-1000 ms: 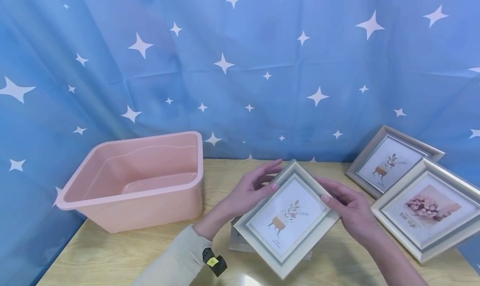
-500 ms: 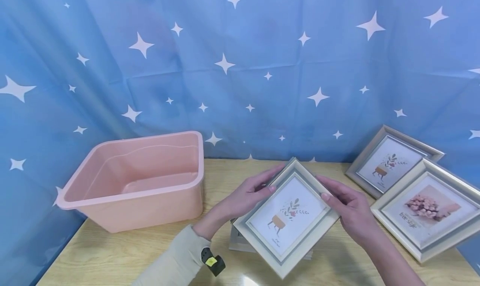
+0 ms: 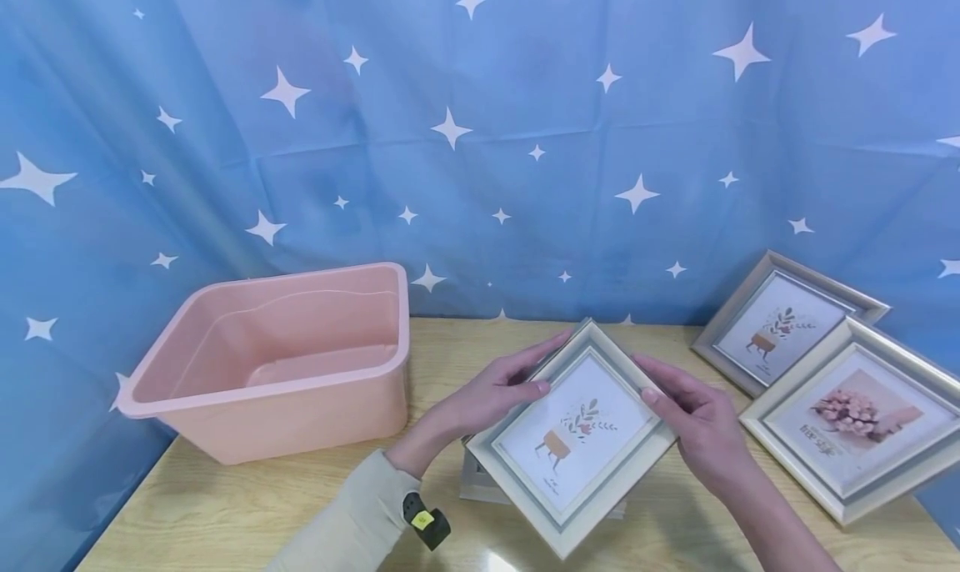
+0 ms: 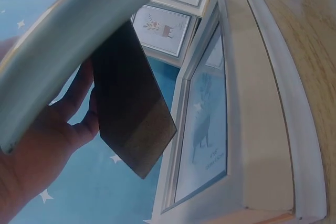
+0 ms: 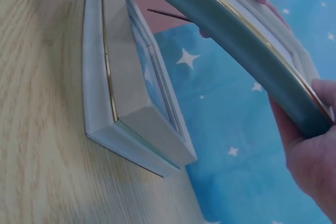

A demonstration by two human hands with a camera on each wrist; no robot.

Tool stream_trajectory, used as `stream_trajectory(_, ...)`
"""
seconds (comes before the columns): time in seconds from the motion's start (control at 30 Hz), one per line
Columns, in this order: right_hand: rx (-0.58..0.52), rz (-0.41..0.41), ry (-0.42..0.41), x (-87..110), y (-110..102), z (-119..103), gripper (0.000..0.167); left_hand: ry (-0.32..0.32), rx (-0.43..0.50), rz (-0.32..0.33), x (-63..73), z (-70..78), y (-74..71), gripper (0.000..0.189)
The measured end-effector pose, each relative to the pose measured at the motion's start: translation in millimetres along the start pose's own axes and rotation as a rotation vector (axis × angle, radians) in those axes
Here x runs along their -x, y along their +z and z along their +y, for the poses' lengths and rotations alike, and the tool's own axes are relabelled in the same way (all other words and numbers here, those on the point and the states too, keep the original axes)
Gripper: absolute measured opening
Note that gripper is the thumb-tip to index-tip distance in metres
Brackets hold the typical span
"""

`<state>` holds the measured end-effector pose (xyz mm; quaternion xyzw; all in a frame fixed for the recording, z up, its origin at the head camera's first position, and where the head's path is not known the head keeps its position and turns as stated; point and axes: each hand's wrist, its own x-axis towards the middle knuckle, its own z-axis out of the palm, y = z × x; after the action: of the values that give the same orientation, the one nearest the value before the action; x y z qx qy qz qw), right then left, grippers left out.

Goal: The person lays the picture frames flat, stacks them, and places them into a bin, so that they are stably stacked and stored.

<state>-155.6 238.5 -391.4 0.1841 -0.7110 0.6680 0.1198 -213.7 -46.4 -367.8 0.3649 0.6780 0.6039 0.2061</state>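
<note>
Both hands hold a silver-white picture frame [image 3: 573, 447] tilted toward the head camera, its print showing a plant in an orange pot. My left hand [image 3: 487, 401] grips the upper left edge, thumb on the front. On the opposite edge, my right hand [image 3: 708, 430] pinches with its thumb in front and fingers behind. A dark stand flap [image 4: 134, 114] juts out from the back of this frame in the left wrist view. Below it, a stack of frames [image 5: 118, 72] lies on the table, mostly hidden in the head view.
A pink plastic bin [image 3: 292, 418] stands at the left of the wooden table [image 3: 247, 514]. At the right, a silver frame [image 3: 780, 326] and a frame with a pink flower photo [image 3: 855, 422] stand tilted back. A blue star-patterned curtain [image 3: 525, 197] hangs behind.
Both hands and the held frame stay almost in place. The left fingers behind the edge have drawn in a little against the frame.
</note>
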Motion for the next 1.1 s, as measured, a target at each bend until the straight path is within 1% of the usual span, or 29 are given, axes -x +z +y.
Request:
stream_trajectory(0.1,0.052,0.007,0.015,0.8,0.4,0.3,0.040,-0.014,0.017,0.000,0.3,-1.7,-0.6,0.062)
stream_trajectory(0.23,0.082,0.010,0.031,-0.1,1.1,0.9,0.040,-0.020,0.025,0.008,1.6,-4.2,-1.9,0.061)
stream_trajectory(0.3,0.081,0.013,0.040,-0.2,1.2,1.2,0.040,-0.017,0.006,0.021,2.4,-5.2,-2.7,0.061)
stream_trajectory(0.37,0.096,0.019,0.045,-0.1,1.0,1.6,0.039,0.003,-0.027,0.033,3.5,-6.5,-3.4,0.060)
stream_trajectory(0.5,0.109,0.036,0.033,-0.2,1.0,3.1,0.039,0.017,-0.078,0.056,7.3,-10.9,-5.5,0.058)
stream_trajectory(0.53,0.105,0.037,0.026,-0.4,1.4,3.6,0.039,0.012,-0.073,0.060,8.7,-12.2,-6.3,0.057)
stream_trajectory(0.63,0.052,0.038,0.015,-1.4,3.6,5.4,0.039,-0.016,-0.059,0.075,13.9,-15.6,-8.7,0.057)
stream_trajectory(0.73,0.002,0.038,0.021,-1.8,5.5,7.5,0.039,-0.021,-0.052,0.087,19.0,-19.9,-11.3,0.056)
stream_trajectory(0.8,-0.022,0.051,0.033,-1.5,6.4,8.5,0.039,-0.022,-0.059,0.098,22.2,-21.8,-12.6,0.056)
stream_trajectory(0.9,-0.089,0.085,0.059,-0.6,7.7,9.1,0.040,-0.024,-0.057,0.123,26.7,-25.7,-13.9,0.055)
stream_trajectory(1.0,-0.177,0.125,0.075,0.5,10.5,9.1,0.040,-0.041,-0.061,0.193,31.2,-29.4,-14.0,0.054)
stream_trajectory(1.1,-0.256,0.160,0.085,1.5,14.8,9.6,0.040,-0.042,-0.082,0.304,34.7,-33.7,-14.8,0.049)
